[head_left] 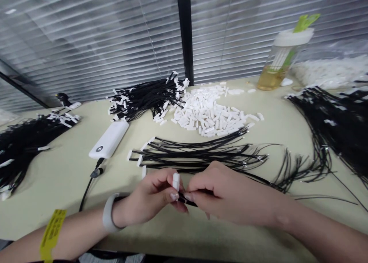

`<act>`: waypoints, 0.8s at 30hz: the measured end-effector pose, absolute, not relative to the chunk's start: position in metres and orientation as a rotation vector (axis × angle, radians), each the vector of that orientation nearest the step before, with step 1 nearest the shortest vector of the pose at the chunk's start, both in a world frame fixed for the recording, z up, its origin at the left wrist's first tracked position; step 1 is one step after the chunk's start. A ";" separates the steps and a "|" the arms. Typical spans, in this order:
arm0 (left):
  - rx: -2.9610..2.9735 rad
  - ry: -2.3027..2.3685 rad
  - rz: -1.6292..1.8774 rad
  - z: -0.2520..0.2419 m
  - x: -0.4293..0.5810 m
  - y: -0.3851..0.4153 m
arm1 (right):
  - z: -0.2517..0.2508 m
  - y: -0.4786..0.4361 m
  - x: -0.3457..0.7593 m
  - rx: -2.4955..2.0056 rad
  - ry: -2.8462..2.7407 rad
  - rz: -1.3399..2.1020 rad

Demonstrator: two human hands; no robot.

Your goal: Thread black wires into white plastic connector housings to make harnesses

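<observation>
My left hand [156, 194] pinches a small white plastic connector [176, 182], held upright between thumb and fingers. Close beside it, my right hand [217, 190] is closed on thin black wires [188, 202] that run up to the connector. Whether the wire ends sit inside the connector is hidden by the fingers. Just beyond both hands lies a row of black cables [198, 154] with white connectors on their left ends and loose ends to the right. Behind that spreads a heap of loose white connectors [211, 111].
A bundle of finished-looking cables [146, 96] lies at the back. More black cables sit at far left [25, 140] and right [342, 125]. A white power bank [109, 140] with a cord stands left. At back right are a bottle [276, 64] of yellowish liquid and a clear bag [333, 69].
</observation>
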State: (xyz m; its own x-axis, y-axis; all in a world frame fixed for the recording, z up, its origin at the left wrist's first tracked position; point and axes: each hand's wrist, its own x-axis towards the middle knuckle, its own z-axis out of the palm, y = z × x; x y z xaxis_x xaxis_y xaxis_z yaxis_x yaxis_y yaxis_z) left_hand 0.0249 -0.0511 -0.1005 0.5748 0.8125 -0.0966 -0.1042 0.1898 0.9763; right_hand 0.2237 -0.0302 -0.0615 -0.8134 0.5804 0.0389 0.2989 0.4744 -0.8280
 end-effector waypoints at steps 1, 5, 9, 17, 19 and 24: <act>1.220 0.748 0.727 -0.101 0.025 -0.051 | -0.062 -0.030 0.223 -0.741 -2.451 1.166; 1.222 0.802 0.692 -0.103 0.026 -0.051 | -0.069 -0.030 0.221 -0.809 -2.548 0.834; 1.200 0.862 0.659 -0.105 0.025 -0.049 | -0.073 -0.026 0.224 -0.867 -2.647 0.441; 1.018 0.893 0.680 -0.107 0.026 -0.046 | -0.068 -0.003 0.247 -1.194 -1.859 0.221; 1.004 0.892 0.684 -0.107 0.027 -0.045 | -0.065 0.007 0.253 -1.106 -1.493 0.401; 0.971 0.893 0.697 -0.107 0.029 -0.044 | -0.058 0.024 0.265 -1.056 -1.113 0.627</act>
